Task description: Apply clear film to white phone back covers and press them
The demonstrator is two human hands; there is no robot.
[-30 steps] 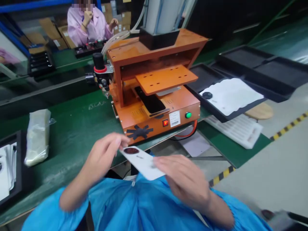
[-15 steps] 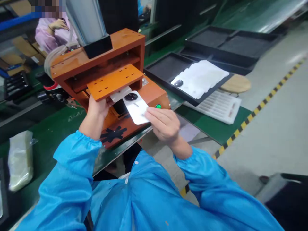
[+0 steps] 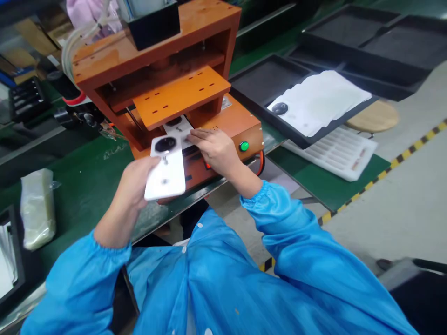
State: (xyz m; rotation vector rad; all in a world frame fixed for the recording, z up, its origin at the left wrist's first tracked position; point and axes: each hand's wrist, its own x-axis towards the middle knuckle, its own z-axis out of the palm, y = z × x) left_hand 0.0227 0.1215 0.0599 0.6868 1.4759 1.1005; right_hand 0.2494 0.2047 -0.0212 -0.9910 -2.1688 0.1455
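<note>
Holding a white panel (image 3: pixel 165 174) in the left hand (image 3: pixel 134 181), with the right hand (image 3: pixel 219 151) at another panel (image 3: pixel 183 128).

Far left, a black tray (image 3: pixel 21 256) of white panels and a clear bag (image 3: pixel 37 209) sit on the green counter (image 3: pixel 91 170), maybe to be near. Next, the left hand pinches its panel by the left side, which leaves the round black spot (image 3: pixel 165 144) free of fingers. The other panel lies partly under the raised plate (image 3: pixel 181 98) of the orange machine (image 3: pixel 157 53); the gap likely lets hands in. The right hand's fingers are close together, tips on that panel, but I cannot tell if they pinch it. Past the green button (image 3: pixel 244 146), more white panels (image 3: pixel 324 104) overlap in a second black tray (image 3: pixel 267 77), perhaps so each edge is easy to grab.
</note>
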